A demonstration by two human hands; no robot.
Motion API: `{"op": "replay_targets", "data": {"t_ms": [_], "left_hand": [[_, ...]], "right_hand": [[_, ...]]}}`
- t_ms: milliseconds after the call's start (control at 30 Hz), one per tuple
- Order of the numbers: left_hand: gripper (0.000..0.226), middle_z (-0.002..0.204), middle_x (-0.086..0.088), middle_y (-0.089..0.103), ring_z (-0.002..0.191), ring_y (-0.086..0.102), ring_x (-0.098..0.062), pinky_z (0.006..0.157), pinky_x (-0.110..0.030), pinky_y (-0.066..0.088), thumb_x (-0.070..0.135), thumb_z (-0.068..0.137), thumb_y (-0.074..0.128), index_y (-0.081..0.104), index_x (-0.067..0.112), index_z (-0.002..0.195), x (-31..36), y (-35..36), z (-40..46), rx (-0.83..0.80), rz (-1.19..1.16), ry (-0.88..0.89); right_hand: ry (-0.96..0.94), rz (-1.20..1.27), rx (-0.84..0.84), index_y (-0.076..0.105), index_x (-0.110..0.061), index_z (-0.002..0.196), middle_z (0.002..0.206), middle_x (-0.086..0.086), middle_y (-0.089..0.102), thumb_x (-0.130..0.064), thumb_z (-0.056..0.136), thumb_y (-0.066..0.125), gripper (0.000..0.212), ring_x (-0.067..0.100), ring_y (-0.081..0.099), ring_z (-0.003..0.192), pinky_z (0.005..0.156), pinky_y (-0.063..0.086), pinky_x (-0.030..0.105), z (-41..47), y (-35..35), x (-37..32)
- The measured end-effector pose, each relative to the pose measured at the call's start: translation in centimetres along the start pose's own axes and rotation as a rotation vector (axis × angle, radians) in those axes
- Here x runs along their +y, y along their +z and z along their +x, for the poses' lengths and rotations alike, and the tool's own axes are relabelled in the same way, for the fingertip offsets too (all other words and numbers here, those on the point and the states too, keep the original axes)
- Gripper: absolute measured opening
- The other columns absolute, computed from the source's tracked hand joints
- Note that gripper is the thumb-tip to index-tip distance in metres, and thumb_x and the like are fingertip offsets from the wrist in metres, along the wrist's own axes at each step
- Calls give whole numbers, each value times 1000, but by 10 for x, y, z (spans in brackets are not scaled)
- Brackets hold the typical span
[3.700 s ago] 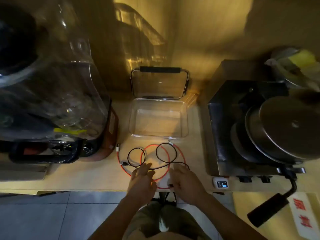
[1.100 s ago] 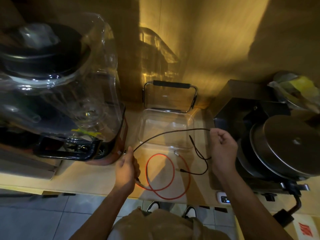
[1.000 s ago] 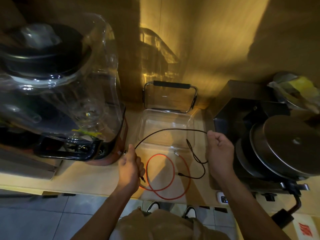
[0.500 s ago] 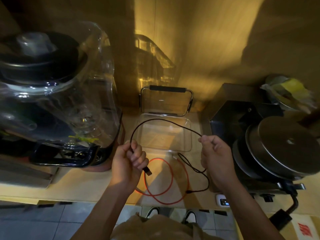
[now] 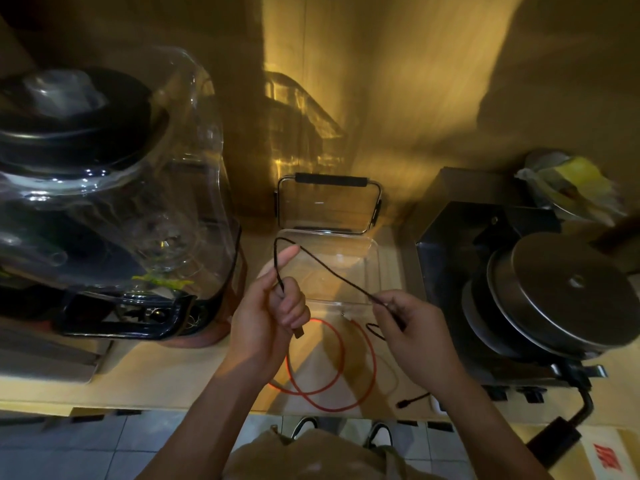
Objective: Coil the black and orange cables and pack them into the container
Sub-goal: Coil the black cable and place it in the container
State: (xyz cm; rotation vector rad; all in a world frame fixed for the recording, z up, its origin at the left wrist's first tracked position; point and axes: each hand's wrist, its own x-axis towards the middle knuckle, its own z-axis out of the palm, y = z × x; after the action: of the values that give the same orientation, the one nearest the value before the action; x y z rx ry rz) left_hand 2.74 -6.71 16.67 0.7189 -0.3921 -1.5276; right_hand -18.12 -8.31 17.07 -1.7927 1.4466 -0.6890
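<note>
Centrally, left hand [image 5: 273, 317]: fingers curled round the black cable [image 5: 332, 271], thumb raised, plug sticking out below the fist.
Right hand [image 5: 412, 327]: pinches the same cable, right of centre.
Black cable: rises from the left hand in a small loop, runs down to the right hand above the container [image 5: 372, 271]; its far end lies on the desk [image 5: 156, 372] at lower right.
Orange cable [image 5: 341, 362]: loose loops on the desk, below the hands.
Container: clear, open, centre frame, lid [image 5: 327, 206] standing behind it.
Left side: large blender [image 5: 114, 209].
Right side: metal appliance [image 5: 540, 296].
</note>
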Motion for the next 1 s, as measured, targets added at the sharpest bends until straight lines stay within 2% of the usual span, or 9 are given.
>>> {"op": "replay_targets", "data": {"t_ms": [100,200,300,400,500,600,700,867,1000], "left_hand": [[43,54,1,33,46,29,-10,47,-23,30,18,101,28,51,15,137,0,4,2,-8,45,6],[41,59,0,35,52,32,-12,55,-27,31,21,104,28,47,22,140,-1,7,5,-20,118,19],[40,64,-2,34,58,33,-14,61,-32,29,24,104,30,45,27,142,-4,7,8,-32,242,44],[42,65,0,40,60,36,-15,64,-33,32,29,101,37,42,31,143,-8,5,11,-57,407,71],[40,68,1,44,64,42,-17,69,-39,37,34,100,40,44,42,139,-11,2,13,-86,571,76],[39,66,-1,48,64,49,-21,69,-43,41,28,104,39,42,45,139,-12,2,12,-109,707,71],[41,65,-6,45,61,51,-24,66,-35,47,23,102,40,42,44,137,-13,3,9,-138,756,53],[42,61,-5,39,53,48,-13,59,-31,46,22,102,42,42,44,138,-16,-2,9,-158,862,37],[43,57,-3,46,51,50,-11,55,-27,47,24,103,42,42,43,141,-20,-9,10,-163,1029,74]], "right_hand": [[-57,-124,-84,70,-34,104,84,-21,69,-21,96,57,20,-4,65,83,69,47,9,-2,1,2],[-96,-225,-161,70,-32,110,95,-18,72,-24,97,54,22,-2,65,88,76,54,23,-1,4,1],[-121,-275,-244,69,-31,106,92,-14,71,-26,97,52,20,2,64,84,74,55,32,-3,5,-3],[-132,-315,-356,68,-34,107,87,-18,67,-30,98,50,21,2,61,81,73,53,34,-3,5,-6],[-162,-302,-438,66,-36,111,93,-19,69,-33,98,48,22,2,62,85,75,53,31,-2,5,-8],[-182,-277,-449,66,-37,111,86,-19,67,-33,98,49,21,1,60,79,71,50,27,-3,2,-12],[-194,-264,-428,67,-36,110,82,-17,66,-32,99,49,21,5,59,75,67,50,29,-3,-1,-14],[-191,-250,-443,67,-35,110,88,-15,69,-32,99,50,21,5,63,81,71,52,32,-2,-4,-14],[-193,-236,-428,68,-36,106,84,-17,68,-30,98,52,19,5,63,79,69,52,31,-2,-7,-13]]}}
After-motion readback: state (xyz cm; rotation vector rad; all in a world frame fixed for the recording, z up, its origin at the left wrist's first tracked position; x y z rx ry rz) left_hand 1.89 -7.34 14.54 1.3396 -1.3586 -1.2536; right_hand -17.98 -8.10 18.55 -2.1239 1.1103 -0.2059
